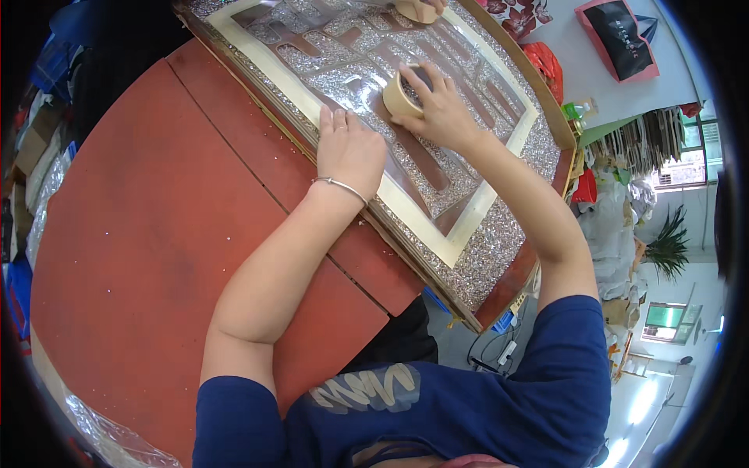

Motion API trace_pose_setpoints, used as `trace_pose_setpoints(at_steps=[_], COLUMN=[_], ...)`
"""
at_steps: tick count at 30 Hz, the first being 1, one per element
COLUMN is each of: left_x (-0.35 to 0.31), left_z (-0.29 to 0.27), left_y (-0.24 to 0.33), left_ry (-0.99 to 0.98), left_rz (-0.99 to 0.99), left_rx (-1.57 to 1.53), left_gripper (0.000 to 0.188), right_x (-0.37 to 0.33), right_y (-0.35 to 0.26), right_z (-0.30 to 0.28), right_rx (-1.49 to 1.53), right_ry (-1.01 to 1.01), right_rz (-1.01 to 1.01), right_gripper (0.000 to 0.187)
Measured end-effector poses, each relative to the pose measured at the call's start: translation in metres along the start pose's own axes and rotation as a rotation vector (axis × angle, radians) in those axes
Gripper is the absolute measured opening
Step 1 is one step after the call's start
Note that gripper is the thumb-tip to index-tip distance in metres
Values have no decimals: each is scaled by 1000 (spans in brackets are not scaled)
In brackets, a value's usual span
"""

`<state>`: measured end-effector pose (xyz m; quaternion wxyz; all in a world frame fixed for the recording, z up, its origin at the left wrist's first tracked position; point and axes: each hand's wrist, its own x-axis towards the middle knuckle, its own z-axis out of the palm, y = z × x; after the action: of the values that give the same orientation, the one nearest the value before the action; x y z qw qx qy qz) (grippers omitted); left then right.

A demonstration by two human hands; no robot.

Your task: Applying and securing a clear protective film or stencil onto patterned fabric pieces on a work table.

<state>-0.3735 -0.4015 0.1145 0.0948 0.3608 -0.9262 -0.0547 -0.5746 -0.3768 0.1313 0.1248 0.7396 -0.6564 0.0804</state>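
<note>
My right hand point(443, 108) grips a cream-coloured roll of tape point(400, 100), pressed down on a clear plastic stencil point(421, 160) with long cut-out slots. Cream tape strips point(468, 214) border the stencil, which lies on a bed of small glittering stones point(499, 253) in a shallow wooden tray point(433, 282). My left hand point(351, 152) rests with its fingers stretched out on the stencil's near taped border, beside the tray's edge. At the far end, another person's hand point(437, 5) shows partly, next to a beige round object.
Beneath the tray stands a red-brown table point(164, 226) with a seam across it. To the right, a white table point(655, 86) carries a black and pink bag point(618, 39) and a red plastic bag point(544, 69). A power strip point(507, 352) with cables lies on the floor.
</note>
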Motion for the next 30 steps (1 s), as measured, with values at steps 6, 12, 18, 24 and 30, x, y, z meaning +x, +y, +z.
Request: trace_pose_setpoints(at_steps=[6,12,18,24,30], left_x=[2,3,-2,-5,1], left_z=[4,7,4,10,9], left_y=[-5,0,5,1,7], left_ry=[-72,-42,-59,-73,-74], left_rz=[26,95,-1,26,47], left_rx=[-19,16,33,82,89], left_gripper=[38,30,42,41,50], right_x=[-124,-66,-22,-127,-123], right_y=[-32,-37,-45,-9,87], right_z=[-52,-28,-3,-42,-33], right_rx=[167,55,68,127,-176], right_ry=[-246,-58,69,-90,-32], right_rz=[-54,-49,-53,73,512], right_gripper=[83,84,75,79,73])
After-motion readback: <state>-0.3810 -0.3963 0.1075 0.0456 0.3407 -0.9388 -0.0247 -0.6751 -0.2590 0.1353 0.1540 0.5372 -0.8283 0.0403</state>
